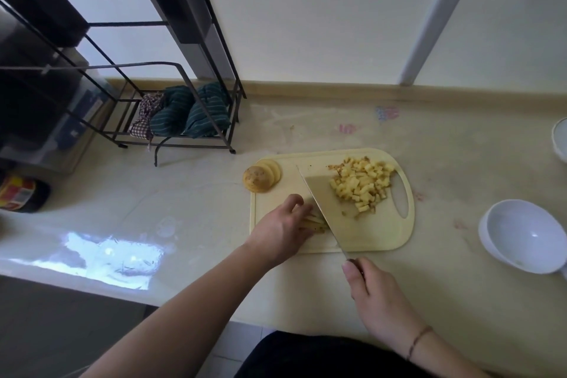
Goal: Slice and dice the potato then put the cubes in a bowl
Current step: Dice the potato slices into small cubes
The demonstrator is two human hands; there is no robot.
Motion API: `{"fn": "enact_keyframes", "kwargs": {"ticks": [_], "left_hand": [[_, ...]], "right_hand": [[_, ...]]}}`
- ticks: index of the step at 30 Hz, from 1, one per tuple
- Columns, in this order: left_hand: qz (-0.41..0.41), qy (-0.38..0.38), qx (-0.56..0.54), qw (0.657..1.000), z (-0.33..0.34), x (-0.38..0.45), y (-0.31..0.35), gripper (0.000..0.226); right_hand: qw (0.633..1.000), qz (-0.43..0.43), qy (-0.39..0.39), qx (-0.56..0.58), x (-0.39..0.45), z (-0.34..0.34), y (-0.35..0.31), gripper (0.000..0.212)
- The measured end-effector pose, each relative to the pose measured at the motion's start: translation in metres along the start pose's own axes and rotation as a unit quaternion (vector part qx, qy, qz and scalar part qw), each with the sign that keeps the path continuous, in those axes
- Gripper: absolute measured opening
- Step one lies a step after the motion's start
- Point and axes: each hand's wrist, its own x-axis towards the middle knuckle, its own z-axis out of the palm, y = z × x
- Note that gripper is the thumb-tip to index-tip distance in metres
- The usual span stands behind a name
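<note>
I see the cutting board (377, 233) lying flat on the counter (214, 199), with its handle slot at the right end. My left hand (283, 228) rests on the near-left part of the board, fingers curled down onto a small bundle of potato strips (316, 222), pinning them in place. My right hand (372, 291) is just off the near edge of the board, fingers wrapped around the knife handle (356, 265), thumb lying along its top. The knife (326, 202) blade runs diagonally from that handle toward the far left, its edge down on the board and touching the right end of the strips. A pile of potato cubes (362, 182) sits on the far-right part of the board, just right of the blade. A stack of round potato slices (262, 176) overhangs the far-left corner of the board. A white bowl (521, 235) stands on the counter, well apart to the right of the board. A black wire rack (171, 77) holding folded cloths (187, 112) stands at the far left.
</note>
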Motion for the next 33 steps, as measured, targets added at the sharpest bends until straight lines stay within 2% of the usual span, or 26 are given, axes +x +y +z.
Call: {"fn": "enact_keyframes", "kwargs": {"ticks": [4,9,14,19,23,27,29,33], "left_hand": [[0.029,0.003,0.052,0.998,-0.001,0.004,-0.001,0.038],[0.033,0.007,0.042,0.999,0.003,0.005,0.002,0.035],[0.014,0.070,0.021,0.997,0.007,0.001,0.005,0.037],[0.049,0.122,0.068,0.989,0.006,0.001,-0.004,0.016],[0.013,0.135,0.034,0.990,0.002,0.010,-0.004,0.017],[-0.048,0.168,-0.023,0.984,-0.001,0.022,-0.003,0.004],[-0.030,0.162,-0.001,0.986,0.002,0.023,-0.006,0.007],[0.062,0.122,0.057,0.989,0.009,0.013,-0.010,0.031]], "right_hand": [[0.998,0.015,0.025,0.049,0.003,-0.011,0.003,0.030],[0.992,0.052,0.005,0.114,0.005,-0.022,0.009,0.039],[0.994,0.046,-0.002,0.103,0.007,-0.026,0.013,0.039],[0.992,0.049,-0.009,0.117,0.005,-0.027,0.016,0.037],[0.992,0.050,-0.012,0.118,0.006,-0.026,0.018,0.039],[0.989,0.066,-0.019,0.131,0.009,-0.026,0.017,0.040],[0.988,0.068,-0.018,0.134,0.010,-0.026,0.018,0.040],[0.990,0.060,-0.012,0.127,0.010,-0.026,0.018,0.039]]}}
